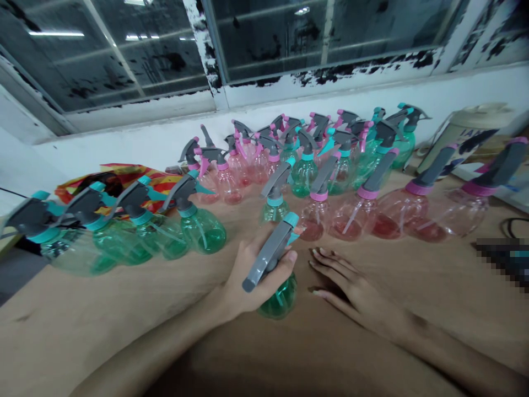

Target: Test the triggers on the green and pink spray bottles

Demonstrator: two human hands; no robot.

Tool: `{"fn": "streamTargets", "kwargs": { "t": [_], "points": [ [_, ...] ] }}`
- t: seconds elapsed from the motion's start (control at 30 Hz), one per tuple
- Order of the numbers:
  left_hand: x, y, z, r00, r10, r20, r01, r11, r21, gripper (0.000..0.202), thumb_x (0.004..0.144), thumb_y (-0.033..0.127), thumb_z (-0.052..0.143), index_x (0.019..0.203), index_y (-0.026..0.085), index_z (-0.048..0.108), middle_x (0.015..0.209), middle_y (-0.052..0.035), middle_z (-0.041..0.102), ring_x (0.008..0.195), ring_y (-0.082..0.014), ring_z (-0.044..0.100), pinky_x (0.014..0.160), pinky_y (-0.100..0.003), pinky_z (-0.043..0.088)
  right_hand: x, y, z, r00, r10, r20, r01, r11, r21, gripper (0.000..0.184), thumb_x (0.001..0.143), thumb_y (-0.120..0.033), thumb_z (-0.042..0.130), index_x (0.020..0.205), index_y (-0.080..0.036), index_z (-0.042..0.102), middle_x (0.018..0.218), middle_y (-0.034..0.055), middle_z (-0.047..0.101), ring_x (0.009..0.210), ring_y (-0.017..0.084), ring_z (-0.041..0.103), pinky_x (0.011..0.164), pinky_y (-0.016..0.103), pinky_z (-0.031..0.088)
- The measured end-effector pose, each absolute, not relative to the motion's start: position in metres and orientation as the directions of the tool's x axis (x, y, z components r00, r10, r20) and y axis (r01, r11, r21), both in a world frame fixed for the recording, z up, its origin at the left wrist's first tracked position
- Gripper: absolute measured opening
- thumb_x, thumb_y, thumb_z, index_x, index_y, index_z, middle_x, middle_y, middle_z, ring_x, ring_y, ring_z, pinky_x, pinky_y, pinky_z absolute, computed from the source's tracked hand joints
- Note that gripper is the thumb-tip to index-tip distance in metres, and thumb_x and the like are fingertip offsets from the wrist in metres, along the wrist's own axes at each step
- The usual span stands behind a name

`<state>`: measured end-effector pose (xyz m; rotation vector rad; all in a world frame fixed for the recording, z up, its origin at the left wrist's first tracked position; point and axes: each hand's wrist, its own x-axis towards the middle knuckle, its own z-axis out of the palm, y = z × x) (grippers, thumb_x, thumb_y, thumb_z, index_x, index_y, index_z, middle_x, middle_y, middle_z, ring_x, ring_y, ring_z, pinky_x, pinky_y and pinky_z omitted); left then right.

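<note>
My left hand [248, 264] is wrapped round the neck of a green spray bottle [281, 298] with a grey trigger head and a teal nozzle. Its lower body shows below my fingers, near the table's front edge. To its right, my right hand [351, 284] rests palm down on the table, fingers stretched out, holding nothing. Just behind my left hand stands another green spray bottle [274, 207], partly hidden. A row of pink spray bottles [314, 223] begins beyond my right hand's fingertips.
Several green spray bottles [204, 231] line the left side. More pink and green bottles [303, 179] crowd the back by the white wall. A red and yellow cloth or bag [124, 171] lies back left. A large cream jug [463, 132] stands back right, a dark blurred object [506, 259] at the right edge.
</note>
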<state>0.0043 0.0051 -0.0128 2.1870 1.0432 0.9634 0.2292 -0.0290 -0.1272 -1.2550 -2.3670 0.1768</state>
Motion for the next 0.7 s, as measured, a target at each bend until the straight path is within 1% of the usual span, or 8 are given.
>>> {"fn": "streamTargets", "kwargs": {
  "t": [0.1,0.3,0.47,0.6,0.7],
  "points": [
    [0.0046,0.0050,-0.0133,0.440,0.820,0.365,0.427,-0.549,0.719,0.010,0.083,0.031,0.051,0.082,0.021,0.054,0.080,-0.0033,0.060,0.073,-0.0174,0.060,0.080,-0.036,0.054,0.2306,-0.0285,-0.1251,-0.478,0.823,0.308,0.761,0.563,-0.322,0.051,0.091,-0.044,0.048,0.137,-0.020,0.044,0.141,0.0073,0.047,0.132,0.024,0.038,0.108,0.048,0.035],
    [0.0052,0.0039,-0.0129,0.425,0.825,0.371,0.412,-0.542,0.733,0.010,0.081,0.030,0.052,0.084,0.021,0.056,0.076,-0.0031,0.060,0.067,-0.0172,0.059,0.075,-0.036,0.055,0.2328,-0.0275,-0.1237,-0.497,0.826,0.266,0.770,0.561,-0.305,0.052,0.092,-0.044,0.045,0.137,-0.020,0.042,0.143,0.0060,0.044,0.135,0.022,0.034,0.110,0.046,0.033],
    [0.0052,0.0043,-0.0139,0.430,0.817,0.384,0.419,-0.557,0.718,0.011,0.083,0.029,0.051,0.086,0.021,0.057,0.082,-0.0048,0.062,0.078,-0.0194,0.062,0.077,-0.037,0.054,0.2333,-0.0281,-0.1235,-0.509,0.822,0.256,0.771,0.567,-0.289,0.052,0.093,-0.045,0.042,0.137,-0.018,0.043,0.144,0.0065,0.043,0.135,0.022,0.033,0.109,0.046,0.033],
    [0.0042,0.0052,-0.0136,0.445,0.809,0.385,0.427,-0.569,0.703,0.010,0.083,0.029,0.050,0.087,0.022,0.056,0.072,-0.0012,0.060,0.066,-0.0169,0.060,0.076,-0.036,0.053,0.2330,-0.0282,-0.1245,-0.503,0.822,0.267,0.768,0.567,-0.299,0.052,0.092,-0.044,0.044,0.137,-0.019,0.042,0.144,0.0062,0.043,0.135,0.022,0.033,0.110,0.046,0.033],
    [0.0029,0.0049,-0.0112,0.460,0.814,0.356,0.428,-0.554,0.714,0.012,0.085,0.030,0.050,0.094,0.022,0.054,0.067,0.0011,0.058,0.063,-0.0162,0.059,0.070,-0.033,0.053,0.2330,-0.0276,-0.1257,-0.499,0.821,0.276,0.757,0.569,-0.322,0.052,0.091,-0.044,0.046,0.138,-0.021,0.042,0.143,0.0057,0.044,0.134,0.023,0.034,0.110,0.047,0.033]
  ]
}}
